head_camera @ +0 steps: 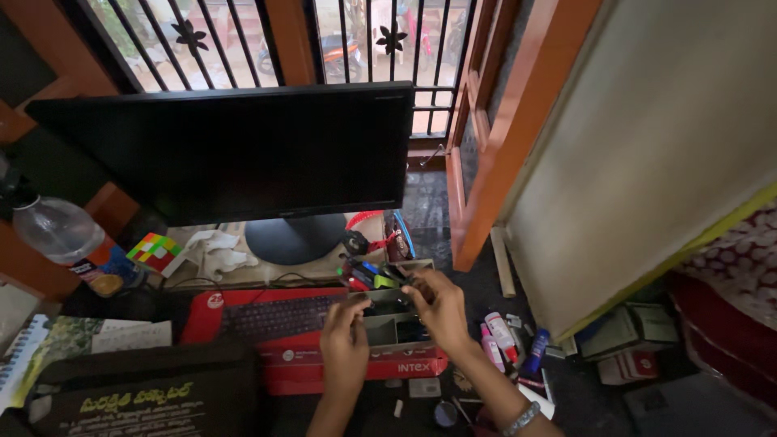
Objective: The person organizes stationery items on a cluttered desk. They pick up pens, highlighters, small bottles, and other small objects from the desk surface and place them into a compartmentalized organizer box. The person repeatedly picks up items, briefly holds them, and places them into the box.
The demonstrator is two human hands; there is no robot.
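Both hands, left hand (344,340) and right hand (437,306), fingers closed on grey cardboard organiser box (394,330), colourful markers (368,277) in compartment just beyond fingertips

Matt grey cardboard organiser box (394,330) (with glossy plastic markers (368,277)) sits beside a glossy red keyboard carton (324,360).

Barred window (243,40) daylight, orange wooden frame (518,121).

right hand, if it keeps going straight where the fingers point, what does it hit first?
Probably the cluster of pens and markers in the small grey organiser box. The right hand points up-left over that box, fingers already at its contents; past them stands the monitor base. Depth is unclear.
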